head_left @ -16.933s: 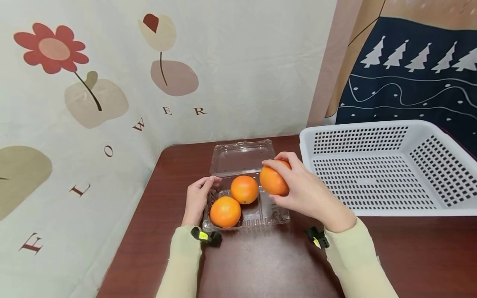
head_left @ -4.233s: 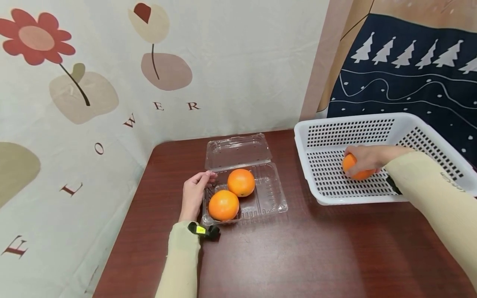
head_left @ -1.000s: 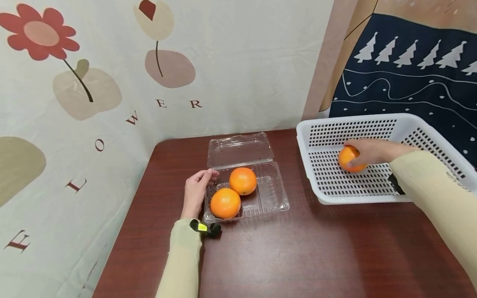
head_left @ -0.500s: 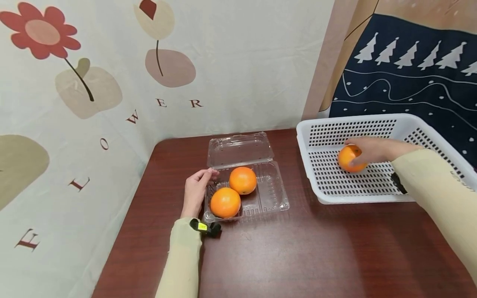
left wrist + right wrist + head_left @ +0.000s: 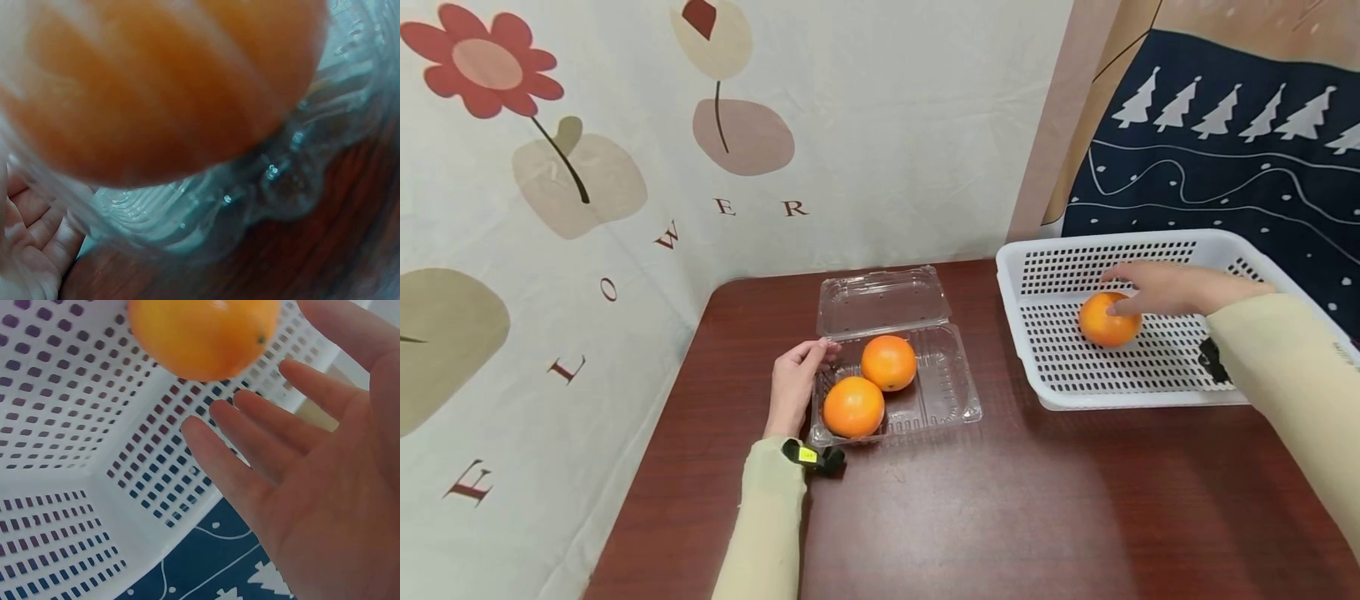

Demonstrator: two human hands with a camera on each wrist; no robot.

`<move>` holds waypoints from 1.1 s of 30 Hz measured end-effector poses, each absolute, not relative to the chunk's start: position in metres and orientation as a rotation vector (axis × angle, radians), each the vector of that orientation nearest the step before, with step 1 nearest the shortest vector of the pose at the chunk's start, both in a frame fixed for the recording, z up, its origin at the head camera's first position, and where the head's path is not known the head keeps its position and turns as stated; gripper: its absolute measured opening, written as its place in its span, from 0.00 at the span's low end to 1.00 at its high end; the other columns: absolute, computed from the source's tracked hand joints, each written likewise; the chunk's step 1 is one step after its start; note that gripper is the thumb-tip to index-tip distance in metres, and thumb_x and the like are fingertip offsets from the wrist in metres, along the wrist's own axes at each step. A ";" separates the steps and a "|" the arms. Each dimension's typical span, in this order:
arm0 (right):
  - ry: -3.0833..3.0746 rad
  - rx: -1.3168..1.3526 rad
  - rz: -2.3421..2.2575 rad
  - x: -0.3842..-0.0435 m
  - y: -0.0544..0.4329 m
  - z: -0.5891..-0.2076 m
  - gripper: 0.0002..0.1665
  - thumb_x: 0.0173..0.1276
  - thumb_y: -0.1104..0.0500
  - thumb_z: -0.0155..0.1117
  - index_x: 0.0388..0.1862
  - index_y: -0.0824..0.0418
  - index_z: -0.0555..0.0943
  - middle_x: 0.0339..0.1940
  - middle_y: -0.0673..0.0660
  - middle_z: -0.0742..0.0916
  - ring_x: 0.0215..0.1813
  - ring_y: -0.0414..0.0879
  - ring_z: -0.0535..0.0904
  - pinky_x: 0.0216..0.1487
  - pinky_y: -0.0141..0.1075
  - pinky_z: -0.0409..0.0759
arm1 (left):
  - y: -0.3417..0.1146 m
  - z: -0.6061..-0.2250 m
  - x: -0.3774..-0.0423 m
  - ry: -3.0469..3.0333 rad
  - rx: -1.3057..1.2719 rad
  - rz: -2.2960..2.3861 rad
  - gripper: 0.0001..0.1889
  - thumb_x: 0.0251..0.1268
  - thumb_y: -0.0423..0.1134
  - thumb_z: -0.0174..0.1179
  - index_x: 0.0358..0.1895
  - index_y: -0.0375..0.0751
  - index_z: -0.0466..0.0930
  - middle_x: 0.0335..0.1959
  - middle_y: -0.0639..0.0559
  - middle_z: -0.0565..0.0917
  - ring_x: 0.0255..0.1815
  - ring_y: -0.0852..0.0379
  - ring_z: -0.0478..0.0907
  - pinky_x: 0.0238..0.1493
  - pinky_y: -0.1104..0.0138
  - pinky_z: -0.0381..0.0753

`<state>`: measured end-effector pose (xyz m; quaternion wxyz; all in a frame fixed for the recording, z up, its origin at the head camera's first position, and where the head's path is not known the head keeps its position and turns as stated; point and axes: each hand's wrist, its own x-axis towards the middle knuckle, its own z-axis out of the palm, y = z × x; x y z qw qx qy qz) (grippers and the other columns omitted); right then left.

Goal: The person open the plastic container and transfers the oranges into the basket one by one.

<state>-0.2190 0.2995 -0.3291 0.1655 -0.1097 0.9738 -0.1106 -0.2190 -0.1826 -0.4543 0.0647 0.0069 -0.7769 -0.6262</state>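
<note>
In the head view, my left hand (image 5: 792,385) pinches the left rim of a clear plastic clamshell box (image 5: 951,379). Two oranges, a rear one (image 5: 889,363) and a front one (image 5: 853,407), sit in its left half. The left wrist view has an orange (image 5: 169,94) close up behind the box wall, with part of the hand (image 5: 34,244) at the edge. A third orange (image 5: 1105,323) lies on the floor of a white plastic basket (image 5: 1037,379). Over that orange, my right hand (image 5: 1172,287) is spread; the right wrist view shows its fingers (image 5: 262,434) extended beside the fruit.
The box's lid (image 5: 883,302) is folded back flat on the brown table (image 5: 985,508). The basket's raised sides stand at the right. Behind the table hang a pale flower-print cloth (image 5: 887,125) and a dark blue cloth with white trees (image 5: 1195,183).
Since the earliest frame, my right hand has carried an orange from the box into the basket. Within the last second its fingers let go and drew up and right. My left hand stayed put.
</note>
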 end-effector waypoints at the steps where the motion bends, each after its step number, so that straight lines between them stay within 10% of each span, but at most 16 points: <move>1: 2.783 -0.314 -0.320 -0.219 0.300 -0.327 0.37 0.59 0.45 0.59 0.59 0.67 0.66 0.56 0.74 0.69 0.55 0.66 0.66 0.51 0.62 0.63 | -0.183 -0.454 -0.219 -2.345 0.024 -1.890 0.18 0.58 0.54 0.55 0.37 0.43 0.83 0.34 0.49 0.84 0.36 0.55 0.78 0.39 0.66 0.77; 21: 2.879 -0.306 -0.462 -0.204 0.277 -0.298 0.51 0.56 0.30 0.50 0.66 0.63 0.55 0.56 0.70 0.71 0.54 0.64 0.68 0.47 0.59 0.69 | -0.183 -0.454 -0.220 -2.360 0.008 -1.883 0.19 0.58 0.55 0.54 0.36 0.43 0.83 0.35 0.50 0.83 0.36 0.55 0.78 0.40 0.64 0.76; 33: 2.890 -0.413 -0.617 -0.185 0.251 -0.290 0.42 0.59 0.38 0.55 0.66 0.59 0.58 0.59 0.64 0.71 0.58 0.60 0.67 0.53 0.58 0.65 | -0.183 -0.451 -0.215 -2.364 0.035 -1.895 0.19 0.58 0.55 0.54 0.37 0.42 0.83 0.35 0.49 0.83 0.36 0.55 0.78 0.41 0.64 0.76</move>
